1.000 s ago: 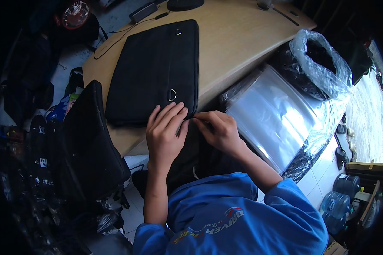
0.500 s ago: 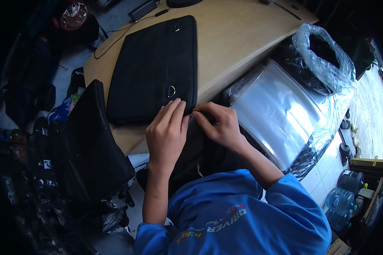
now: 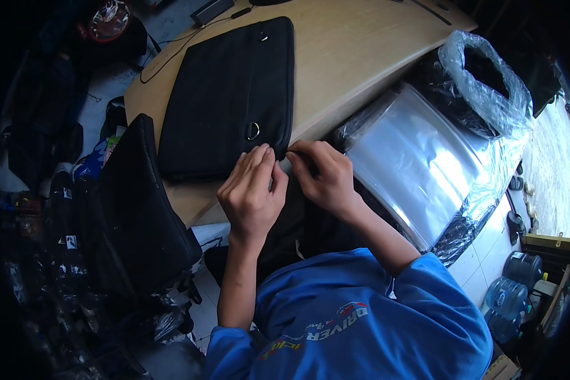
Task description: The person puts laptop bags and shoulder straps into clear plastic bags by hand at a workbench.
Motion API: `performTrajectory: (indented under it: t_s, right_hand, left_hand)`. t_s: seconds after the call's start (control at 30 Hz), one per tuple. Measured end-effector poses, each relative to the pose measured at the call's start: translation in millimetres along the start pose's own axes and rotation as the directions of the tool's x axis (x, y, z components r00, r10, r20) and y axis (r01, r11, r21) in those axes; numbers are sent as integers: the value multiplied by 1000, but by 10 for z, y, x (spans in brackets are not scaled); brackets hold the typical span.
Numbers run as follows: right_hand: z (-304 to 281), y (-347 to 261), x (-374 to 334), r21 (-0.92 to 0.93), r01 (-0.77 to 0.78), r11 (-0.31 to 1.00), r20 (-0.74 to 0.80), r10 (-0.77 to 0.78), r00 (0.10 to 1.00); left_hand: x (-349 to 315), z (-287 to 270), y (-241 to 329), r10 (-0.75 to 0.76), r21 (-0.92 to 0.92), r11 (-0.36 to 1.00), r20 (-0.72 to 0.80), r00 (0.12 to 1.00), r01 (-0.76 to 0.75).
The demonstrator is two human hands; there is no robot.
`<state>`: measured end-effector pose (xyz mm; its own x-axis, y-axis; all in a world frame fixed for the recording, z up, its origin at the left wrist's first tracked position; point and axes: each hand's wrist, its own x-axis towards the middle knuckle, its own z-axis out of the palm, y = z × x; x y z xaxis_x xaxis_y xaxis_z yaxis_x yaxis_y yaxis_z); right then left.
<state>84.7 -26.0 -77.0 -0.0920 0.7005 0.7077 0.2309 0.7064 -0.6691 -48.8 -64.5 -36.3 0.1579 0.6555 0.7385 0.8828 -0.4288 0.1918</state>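
A flat black laptop bag with two metal D-rings lies on the wooden table. My left hand is at its near right corner, fingers bent over the edge and the thumb close beside them, gripping the bag there. Just to the right, my right hand pinches thumb and forefinger together at the same corner. What sits between those fingertips is too small and too hidden to make out. One D-ring stands just above my left fingertips.
The wooden table curves away at the back. Right of it lies a stack of clear plastic sleeves, with a crumpled plastic bag behind. Another black padded case leans at the left. Water bottles stand on the floor at the right.
Both hands stay at the bag's corner. My left fingers are more bent than before, and my right hand has risen slightly in the picture. The bag sits slightly higher in view.
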Motion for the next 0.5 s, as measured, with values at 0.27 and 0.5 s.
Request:
performTrajectory:
  t_s: [0.27,0.5]
  right_hand:
    - [-85,-90,74,-22,140,990,148,-135,980]
    - [-44,-152,-39,-23,23,999,95,-21,995]
  left_hand:
    - [-29,-52,1,-228,-267,938,4,974,221]
    - [-49,-69,88,-242,-196,948,73,968,252]
